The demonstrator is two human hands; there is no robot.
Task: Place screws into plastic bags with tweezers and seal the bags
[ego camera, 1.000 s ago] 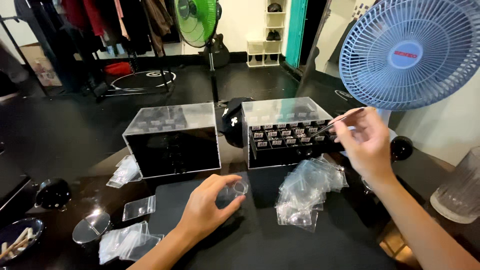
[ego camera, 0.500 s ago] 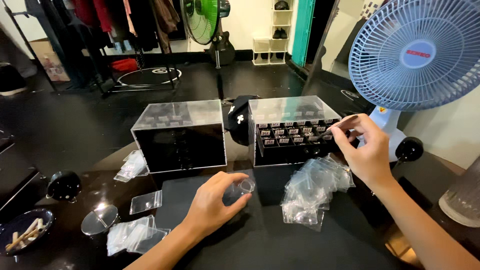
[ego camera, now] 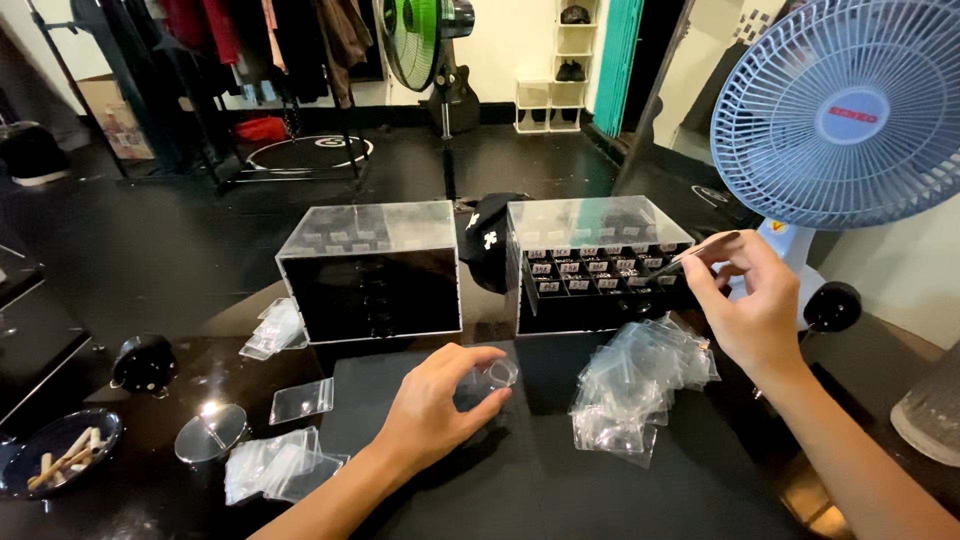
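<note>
Down on the black desk (ego camera: 520,500), the left hand (ego camera: 435,405) rests with its fingers curled round a small clear round container (ego camera: 497,374), thumb and fingertips pressed lightly to its sides, so the grip is closed on it. That container sits on the desk just in front of the gap between two clear acrylic drawer boxes. Higher up, the right hand (ego camera: 750,310) pinches a thin pair of tweezers (ego camera: 695,255) between thumb and forefinger, the other fingers loosely bent; the tip points left at the front of the right drawer box (ego camera: 590,265), whose rows of small labelled compartments face the person. Whether the tip holds anything is too small to tell. A heap of small clear zip bags (ego camera: 635,385) lies just below the right hand, near the box. The left drawer box (ego camera: 370,270) stands beside it, apart from both hands.
</note>
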